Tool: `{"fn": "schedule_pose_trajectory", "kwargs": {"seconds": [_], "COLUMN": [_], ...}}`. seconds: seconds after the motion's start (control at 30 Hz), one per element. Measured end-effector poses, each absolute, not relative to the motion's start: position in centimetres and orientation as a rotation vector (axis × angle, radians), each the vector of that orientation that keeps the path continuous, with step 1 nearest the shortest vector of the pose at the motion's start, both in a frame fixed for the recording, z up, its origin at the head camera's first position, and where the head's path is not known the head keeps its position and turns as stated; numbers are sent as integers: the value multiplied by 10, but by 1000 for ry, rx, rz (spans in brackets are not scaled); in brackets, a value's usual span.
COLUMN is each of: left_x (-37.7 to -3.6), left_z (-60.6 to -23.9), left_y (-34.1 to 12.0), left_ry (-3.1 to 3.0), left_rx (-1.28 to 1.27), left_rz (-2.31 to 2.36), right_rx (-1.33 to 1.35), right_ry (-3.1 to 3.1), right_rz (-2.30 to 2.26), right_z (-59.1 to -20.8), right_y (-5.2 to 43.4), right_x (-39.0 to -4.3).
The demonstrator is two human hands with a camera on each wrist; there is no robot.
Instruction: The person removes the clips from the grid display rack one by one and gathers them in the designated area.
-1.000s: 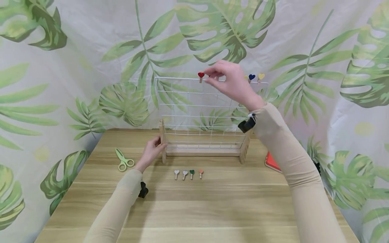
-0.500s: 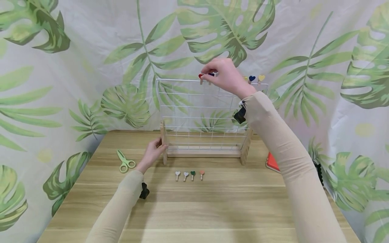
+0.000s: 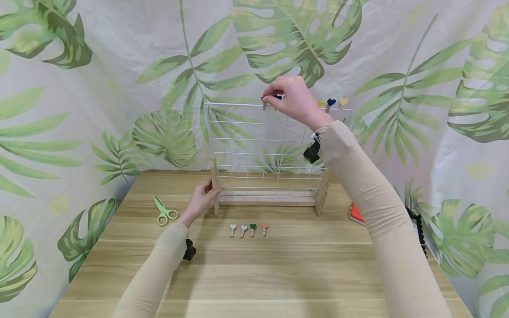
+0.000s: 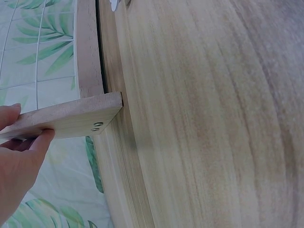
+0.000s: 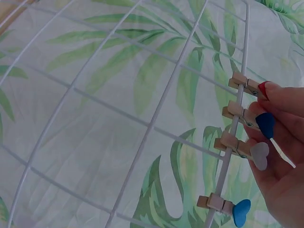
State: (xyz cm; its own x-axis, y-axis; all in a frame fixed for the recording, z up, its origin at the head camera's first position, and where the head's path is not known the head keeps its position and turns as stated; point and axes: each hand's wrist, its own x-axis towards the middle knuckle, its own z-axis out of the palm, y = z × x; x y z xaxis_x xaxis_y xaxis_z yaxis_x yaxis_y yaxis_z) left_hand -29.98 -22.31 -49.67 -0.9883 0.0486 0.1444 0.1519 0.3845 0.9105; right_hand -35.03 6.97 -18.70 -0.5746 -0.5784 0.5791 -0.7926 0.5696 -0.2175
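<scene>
Red clip (image 5: pixel 250 86) on top bar of rack (image 3: pixel 268 201), pinched btwn thumb + finger of R hand (image 5: pixel 285 137), blue clip (image 5: pixel 265 125) just beside. L hand (image 3: pixel 197 203) gripping rack's L upright. Prob. setting or adjusting; calls next for squeeze clear of blue clip. Open room above rack; loose clips (image 3: pixel 252 229) on table (image 3: pixel 286 274) in front.

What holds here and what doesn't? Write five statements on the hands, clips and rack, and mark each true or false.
1. The right hand pinches a red heart clip. True.
2. The left hand holds the scissors. False: the left hand grips the wooden side post.
3. Four heart clips lie in front of the wire rack. True.
4. The green heart clip is on the rack. False: the green heart clip lies on the table.
5. A dark blue heart clip sits beside the red one. True.
</scene>
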Motion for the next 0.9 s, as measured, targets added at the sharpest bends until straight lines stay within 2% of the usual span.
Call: {"fn": "schedule_pose_trajectory", "kwargs": {"seconds": [0.37, 0.63, 0.9], "left_x": [-299, -300, -292], "left_z": [-496, -496, -485], "left_y": [-222, -222, -221], "left_ry": [-2535, -2521, -2533], "left_rx": [-187, -195, -198], "left_rz": [-1698, -1704, -1740], "right_rx": [1055, 1016, 1101], "right_ry": [-2254, -2162, -2088], "right_rz": [669, 772, 781], "right_z": [-191, -186, -220], "right_y": [66, 70, 82], "right_x": [-348, -334, -316]}}
